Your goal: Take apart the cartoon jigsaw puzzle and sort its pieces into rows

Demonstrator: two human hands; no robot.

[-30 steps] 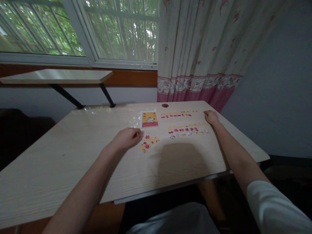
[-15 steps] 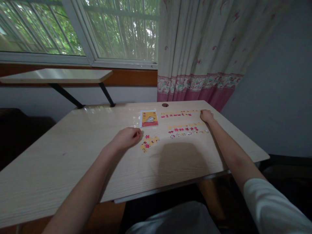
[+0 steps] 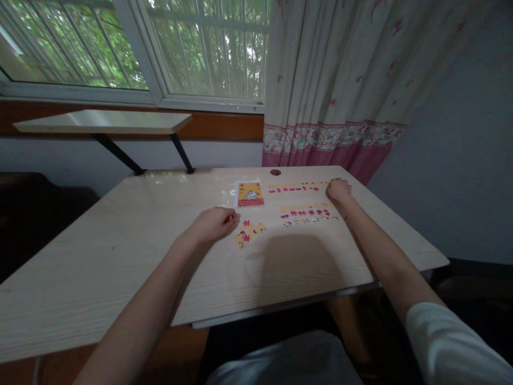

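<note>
My left hand (image 3: 217, 222) rests low over the table with its fingers curled together. Anything between its fingertips is hidden. Just right of it lies a loose cluster of yellow and red jigsaw puzzle pieces (image 3: 249, 233). My right hand (image 3: 339, 191) is closed at the right end of the far rows, fingers bent down toward the tabletop, and whatever it grips cannot be made out. Red puzzle pieces (image 3: 294, 189) run in a far row beneath a yellow one. Nearer are a yellow row, another red row (image 3: 305, 213) and a row of whitish pieces (image 3: 310, 220).
A picture card (image 3: 250, 194) with a white animal on yellow and red lies behind the cluster. The wooden table (image 3: 132, 267) has a round cable hole (image 3: 276, 172) at its back edge. A raised shelf (image 3: 108, 122) stands at the back left; a curtain (image 3: 332, 85) hangs behind.
The view has shifted slightly, moving the table a little to the right in the picture. My right hand has moved slightly left relative to the rows. My left hand keeps its place beside the cluster.
</note>
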